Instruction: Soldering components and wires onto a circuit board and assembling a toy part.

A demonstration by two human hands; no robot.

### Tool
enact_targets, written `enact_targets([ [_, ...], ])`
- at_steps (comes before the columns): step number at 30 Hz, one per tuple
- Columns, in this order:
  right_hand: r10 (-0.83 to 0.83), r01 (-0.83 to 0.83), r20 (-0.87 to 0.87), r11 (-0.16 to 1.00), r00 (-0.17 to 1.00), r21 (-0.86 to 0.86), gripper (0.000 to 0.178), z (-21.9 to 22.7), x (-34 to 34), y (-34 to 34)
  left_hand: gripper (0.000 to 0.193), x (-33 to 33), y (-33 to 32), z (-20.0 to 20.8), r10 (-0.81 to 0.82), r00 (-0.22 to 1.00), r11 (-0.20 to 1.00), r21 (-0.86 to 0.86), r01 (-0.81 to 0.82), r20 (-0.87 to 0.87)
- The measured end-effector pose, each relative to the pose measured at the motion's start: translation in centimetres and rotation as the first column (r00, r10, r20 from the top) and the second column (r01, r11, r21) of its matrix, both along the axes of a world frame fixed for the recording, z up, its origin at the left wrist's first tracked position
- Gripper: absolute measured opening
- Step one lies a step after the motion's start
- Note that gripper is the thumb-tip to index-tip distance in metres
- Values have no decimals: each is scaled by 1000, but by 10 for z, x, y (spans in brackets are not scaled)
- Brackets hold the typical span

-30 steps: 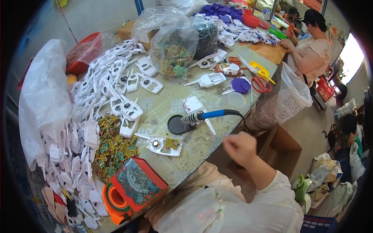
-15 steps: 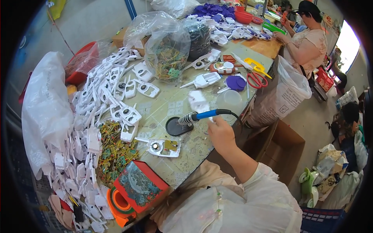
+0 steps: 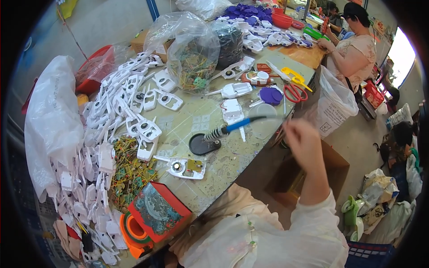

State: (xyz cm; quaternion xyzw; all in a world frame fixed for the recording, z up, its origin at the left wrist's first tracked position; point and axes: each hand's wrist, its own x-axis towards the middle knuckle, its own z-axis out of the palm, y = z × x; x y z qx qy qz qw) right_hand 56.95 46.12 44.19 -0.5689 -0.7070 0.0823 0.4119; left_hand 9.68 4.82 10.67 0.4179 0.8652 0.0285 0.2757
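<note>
My right hand (image 3: pixel 304 140) hangs just off the table's right edge, blurred by motion, so I cannot make out how its fingers lie. My left hand is out of view. Nearest to the right hand, a blue-handled soldering iron (image 3: pixel 239 125) rests in the spring holder of a black stand (image 3: pixel 196 145). A white plastic casing (image 3: pixel 232 109) lies behind the iron, its narrow stem passing under the handle. In front of the stand is another white casing (image 3: pixel 184 169) with a round metal part and a small circuit board.
Piled white casings (image 3: pixel 127 96) and wired circuit boards (image 3: pixel 129 174) cover the left side. A red box (image 3: pixel 163 210) stands at the near edge. Red scissors (image 3: pixel 295 93) and a purple disc (image 3: pixel 271 95) lie at the right. A co-worker (image 3: pixel 353 53) sits beyond; a cardboard box (image 3: pixel 333 169) is below.
My right hand has moved right, away from the soldering iron and past the table edge. The white casing, blurred beside the iron before, now lies still on the table.
</note>
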Motion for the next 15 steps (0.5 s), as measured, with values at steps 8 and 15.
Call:
enact_targets([
  [8,379,-537,-507,817,774,-210,7,-12,64,133,27,0,-22,-18,-93,996,993,76,93,-2],
  [15,617,-735,-603,674,505,73,69,2,27,128,25,18,9,24,-160,987,984,81,160,-3],
])
